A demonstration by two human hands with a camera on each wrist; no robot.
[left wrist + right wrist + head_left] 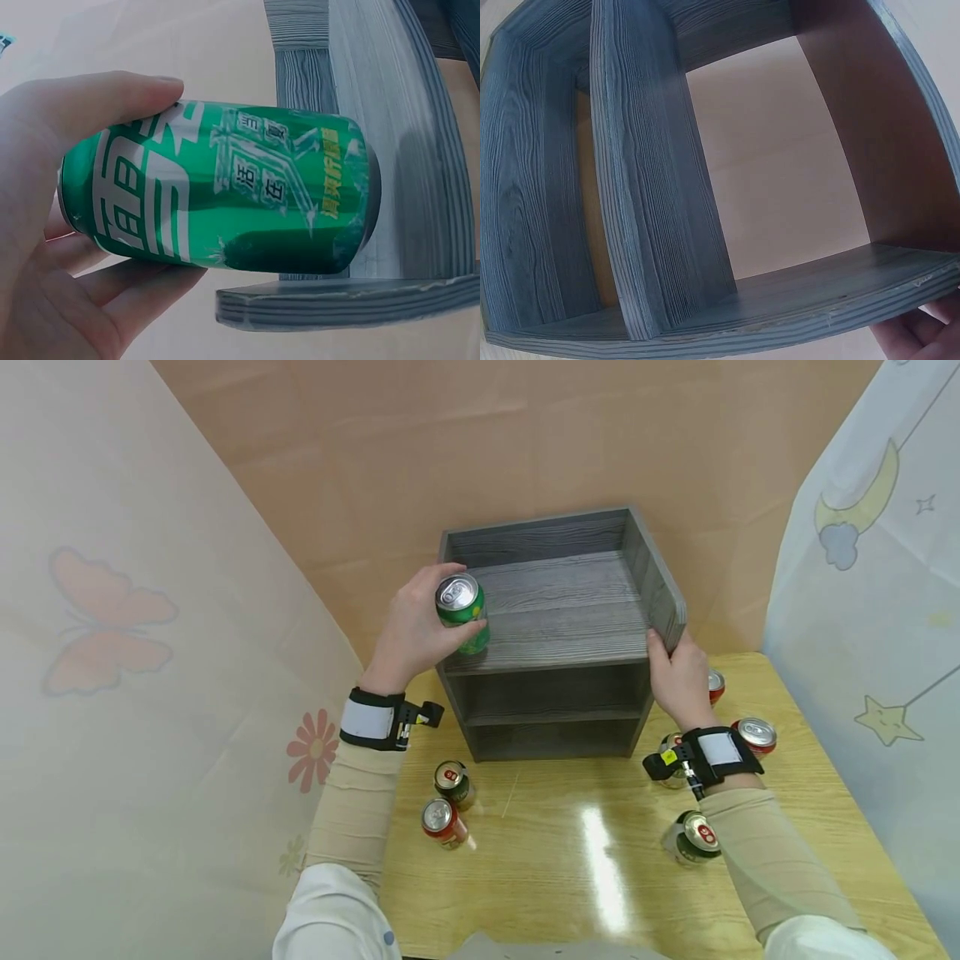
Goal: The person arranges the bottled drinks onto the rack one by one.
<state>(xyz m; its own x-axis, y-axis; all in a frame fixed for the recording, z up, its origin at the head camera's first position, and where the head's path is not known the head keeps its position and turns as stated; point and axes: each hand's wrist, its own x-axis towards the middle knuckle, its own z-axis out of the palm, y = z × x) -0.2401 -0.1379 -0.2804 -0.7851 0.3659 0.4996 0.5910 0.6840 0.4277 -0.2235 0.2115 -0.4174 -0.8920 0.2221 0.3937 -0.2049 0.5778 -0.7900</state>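
My left hand (420, 627) holds a green soda can (471, 631) upright at the left end of the top board of a small grey wooden shelf (558, 589). In the left wrist view the thumb and fingers curl round the top half of the can (225, 187), its base close to the board; whether they touch I cannot tell. My right hand (681, 683) grips the front edge of the shelf's right side panel, thumb on the inner side. Only some fingers (922, 334) of it show in the right wrist view, at the panel's edge.
On the wooden table (540, 860), a dark can (454, 783) and a red can (444, 823) stand front left. At right are another dark can (693, 839), a red can (756, 735) and others partly behind my right arm. Printed white curtains (187, 710) hang on both sides.
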